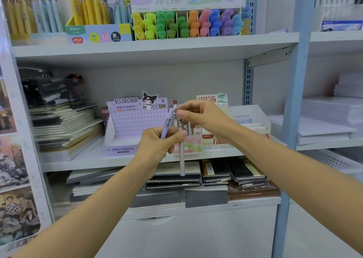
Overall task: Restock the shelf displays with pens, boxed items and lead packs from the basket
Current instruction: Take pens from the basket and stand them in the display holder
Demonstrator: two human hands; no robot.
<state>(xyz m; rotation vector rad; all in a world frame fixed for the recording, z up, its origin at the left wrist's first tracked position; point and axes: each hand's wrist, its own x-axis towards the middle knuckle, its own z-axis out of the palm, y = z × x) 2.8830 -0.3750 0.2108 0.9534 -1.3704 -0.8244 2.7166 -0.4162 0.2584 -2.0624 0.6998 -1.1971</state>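
mid-restock, two pens in hand at the middle shelf
left hand [159, 145] grips a lilac pen [167, 124], tilted up, and a grey pen [181, 159] hanging upright below the fist. right hand [198, 118] looks to pinch the grey pen's top end. both pens are in front of the kuromi display box [135, 120], not in it. i judge neither placed yet. i see no basket, so i can't tell what's left.

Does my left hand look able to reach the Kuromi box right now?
Likely yes: the Kuromi box stands open-fronted right behind the left hand, nothing between them, though its fingers grip pens.
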